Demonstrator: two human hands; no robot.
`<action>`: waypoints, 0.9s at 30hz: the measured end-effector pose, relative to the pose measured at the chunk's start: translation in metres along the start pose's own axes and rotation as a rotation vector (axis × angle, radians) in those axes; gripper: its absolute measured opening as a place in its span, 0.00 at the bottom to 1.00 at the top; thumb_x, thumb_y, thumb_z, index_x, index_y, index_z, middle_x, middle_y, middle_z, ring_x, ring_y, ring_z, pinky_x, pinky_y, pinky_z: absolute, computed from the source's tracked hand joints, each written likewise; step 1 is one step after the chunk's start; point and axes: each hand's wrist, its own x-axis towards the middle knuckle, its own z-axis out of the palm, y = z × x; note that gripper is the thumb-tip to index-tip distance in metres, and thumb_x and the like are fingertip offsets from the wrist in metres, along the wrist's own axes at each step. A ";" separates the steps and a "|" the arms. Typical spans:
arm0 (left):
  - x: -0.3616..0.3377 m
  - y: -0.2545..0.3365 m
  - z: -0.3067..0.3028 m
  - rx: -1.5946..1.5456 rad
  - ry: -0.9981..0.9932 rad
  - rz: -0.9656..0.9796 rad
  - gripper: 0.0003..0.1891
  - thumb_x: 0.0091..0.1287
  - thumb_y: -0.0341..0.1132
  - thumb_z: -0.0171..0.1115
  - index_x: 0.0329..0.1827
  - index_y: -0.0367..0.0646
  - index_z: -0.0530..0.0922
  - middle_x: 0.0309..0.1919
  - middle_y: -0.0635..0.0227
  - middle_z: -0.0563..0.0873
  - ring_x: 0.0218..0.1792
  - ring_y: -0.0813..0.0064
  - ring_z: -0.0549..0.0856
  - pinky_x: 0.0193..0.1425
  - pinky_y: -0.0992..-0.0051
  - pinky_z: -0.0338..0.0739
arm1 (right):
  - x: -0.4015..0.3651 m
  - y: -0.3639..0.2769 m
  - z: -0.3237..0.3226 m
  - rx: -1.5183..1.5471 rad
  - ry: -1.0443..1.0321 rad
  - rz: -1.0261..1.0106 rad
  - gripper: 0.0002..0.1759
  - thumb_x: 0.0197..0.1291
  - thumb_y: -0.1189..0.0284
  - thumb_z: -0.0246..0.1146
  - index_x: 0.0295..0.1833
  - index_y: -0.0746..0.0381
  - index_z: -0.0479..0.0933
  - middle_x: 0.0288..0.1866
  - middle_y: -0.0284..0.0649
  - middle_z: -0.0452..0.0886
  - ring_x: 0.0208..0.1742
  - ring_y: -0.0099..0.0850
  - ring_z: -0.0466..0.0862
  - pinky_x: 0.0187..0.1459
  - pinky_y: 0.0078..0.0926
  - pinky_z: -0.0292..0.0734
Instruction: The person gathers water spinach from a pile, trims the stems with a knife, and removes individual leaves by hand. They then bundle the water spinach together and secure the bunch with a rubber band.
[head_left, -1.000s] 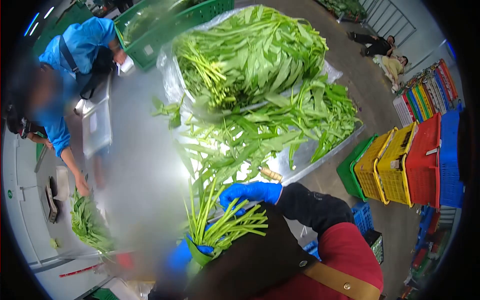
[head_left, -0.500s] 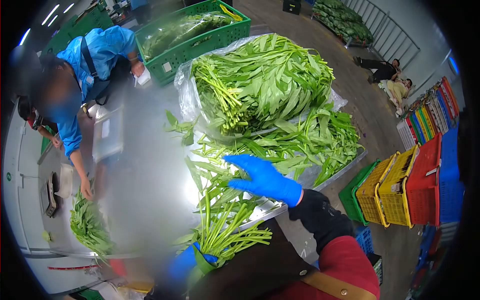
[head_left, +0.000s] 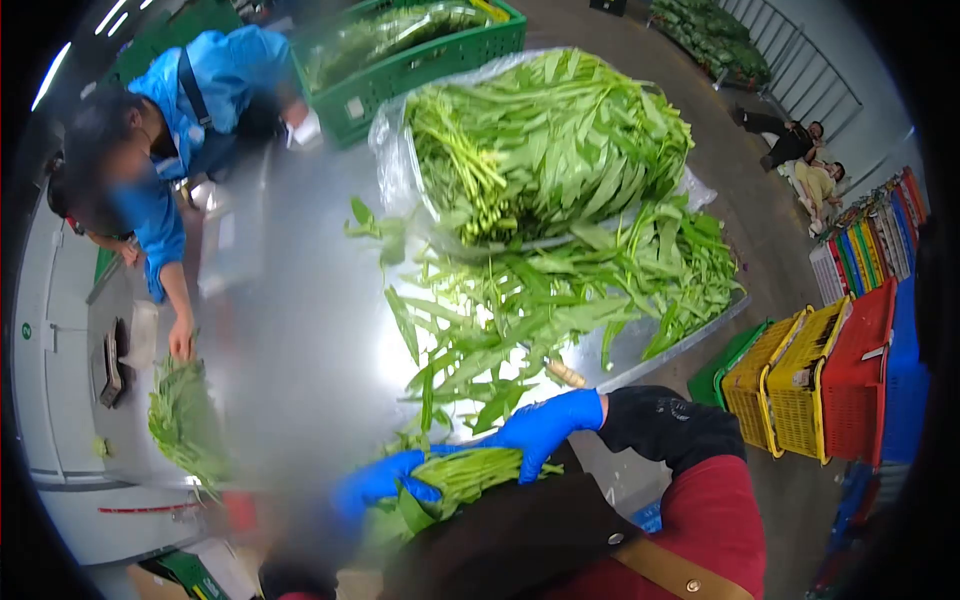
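A bunch of water spinach [head_left: 472,474] lies across my front, its green stems pointing right and leaves to the left. My left hand [head_left: 385,485], in a blue glove, is closed around its leafy end. My right hand [head_left: 545,428], also blue-gloved, curls over the stem end from above. Beyond my hands, loose water spinach [head_left: 500,300] is spread on the metal table [head_left: 310,330]. A large heap of water spinach [head_left: 560,150] rests in clear plastic behind it. Near my right wrist is a tan, ridged, handle-like piece [head_left: 565,373].
Across the table, a person in blue [head_left: 165,220] touches another leafy bunch [head_left: 185,415]. A green crate [head_left: 420,75] with bagged greens stands at the back. Yellow crates [head_left: 800,385] and a red crate [head_left: 850,375] are at right. Two people [head_left: 800,165] are on the floor further off.
My right hand has moved down from the loose greens onto the bunch's stems. The stems, fanned out before, are now gathered together. The tan piece has come into view.
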 end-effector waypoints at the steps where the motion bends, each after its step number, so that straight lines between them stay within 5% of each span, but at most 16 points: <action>1: 0.008 -0.008 -0.001 -0.002 -0.002 0.017 0.37 0.56 0.30 0.68 0.69 0.39 0.61 0.64 0.62 0.68 0.64 0.68 0.67 0.68 0.69 0.59 | -0.005 -0.009 0.002 0.004 0.027 0.061 0.49 0.42 0.58 0.73 0.71 0.53 0.57 0.54 0.46 0.78 0.54 0.39 0.78 0.53 0.33 0.71; 5: 0.016 -0.006 -0.010 -0.030 -0.065 0.048 0.38 0.55 0.26 0.67 0.70 0.39 0.60 0.65 0.62 0.67 0.67 0.69 0.65 0.70 0.68 0.56 | 0.021 0.040 0.034 0.116 0.151 -0.309 0.53 0.40 0.65 0.73 0.73 0.52 0.53 0.58 0.49 0.75 0.54 0.41 0.77 0.55 0.34 0.70; 8: 0.013 -0.007 -0.016 0.007 0.023 0.082 0.38 0.54 0.26 0.66 0.70 0.39 0.59 0.64 0.62 0.69 0.65 0.70 0.67 0.69 0.68 0.58 | 0.010 0.012 0.025 0.103 0.200 -0.058 0.48 0.42 0.68 0.70 0.71 0.54 0.55 0.53 0.50 0.77 0.51 0.43 0.79 0.53 0.35 0.72; 11: 0.003 0.007 -0.016 -0.048 0.194 0.143 0.39 0.53 0.26 0.66 0.70 0.39 0.59 0.60 0.61 0.74 0.61 0.69 0.72 0.67 0.69 0.62 | 0.012 0.014 0.030 0.108 0.260 -0.107 0.45 0.41 0.69 0.68 0.69 0.57 0.59 0.51 0.49 0.78 0.49 0.41 0.80 0.52 0.33 0.73; 13: -0.008 0.020 -0.022 0.012 0.390 0.365 0.38 0.52 0.30 0.66 0.69 0.39 0.60 0.55 0.60 0.77 0.56 0.68 0.77 0.63 0.70 0.66 | 0.015 0.021 0.034 0.265 0.305 -0.157 0.40 0.42 0.73 0.68 0.66 0.62 0.63 0.55 0.46 0.77 0.53 0.33 0.77 0.56 0.30 0.70; 14: -0.016 0.015 -0.034 0.200 0.616 0.379 0.38 0.53 0.36 0.63 0.68 0.37 0.61 0.52 0.58 0.79 0.54 0.65 0.79 0.61 0.70 0.69 | 0.015 0.026 0.037 0.345 0.332 -0.180 0.38 0.43 0.74 0.68 0.64 0.64 0.65 0.56 0.45 0.76 0.54 0.29 0.76 0.57 0.28 0.69; 16: -0.035 0.006 -0.047 0.067 0.851 0.541 0.37 0.55 0.40 0.61 0.67 0.34 0.61 0.53 0.52 0.77 0.56 0.57 0.78 0.60 0.67 0.71 | 0.018 0.038 0.046 0.522 0.439 -0.211 0.39 0.45 0.75 0.69 0.65 0.65 0.63 0.57 0.41 0.76 0.54 0.24 0.74 0.59 0.26 0.68; 21: -0.077 -0.029 -0.043 -0.015 1.071 0.843 0.35 0.55 0.44 0.61 0.65 0.34 0.64 0.45 0.59 0.78 0.40 0.66 0.79 0.50 0.64 0.73 | 0.018 0.040 0.049 1.033 0.624 -0.224 0.39 0.46 0.72 0.72 0.65 0.64 0.63 0.54 0.40 0.77 0.52 0.27 0.77 0.51 0.28 0.77; 23: -0.079 -0.036 -0.015 -0.139 1.049 0.958 0.32 0.54 0.45 0.63 0.59 0.35 0.70 0.42 0.63 0.78 0.35 0.70 0.76 0.43 0.64 0.72 | 0.021 0.033 0.038 1.049 0.680 -0.270 0.40 0.46 0.72 0.72 0.65 0.64 0.62 0.54 0.40 0.77 0.52 0.29 0.78 0.49 0.29 0.78; 26: -0.074 -0.040 -0.004 -0.059 0.480 0.964 0.24 0.51 0.47 0.68 0.42 0.36 0.77 0.30 0.58 0.83 0.27 0.61 0.81 0.32 0.63 0.76 | 0.032 0.011 0.016 0.996 0.837 -0.350 0.41 0.45 0.72 0.72 0.66 0.64 0.61 0.56 0.41 0.74 0.54 0.30 0.77 0.52 0.29 0.76; 27: -0.066 -0.042 0.019 -0.039 0.619 0.927 0.23 0.52 0.46 0.67 0.41 0.35 0.78 0.29 0.53 0.83 0.29 0.57 0.82 0.35 0.61 0.79 | 0.041 0.000 0.010 0.944 0.941 -0.390 0.41 0.45 0.72 0.72 0.66 0.64 0.61 0.57 0.41 0.73 0.54 0.30 0.77 0.53 0.29 0.76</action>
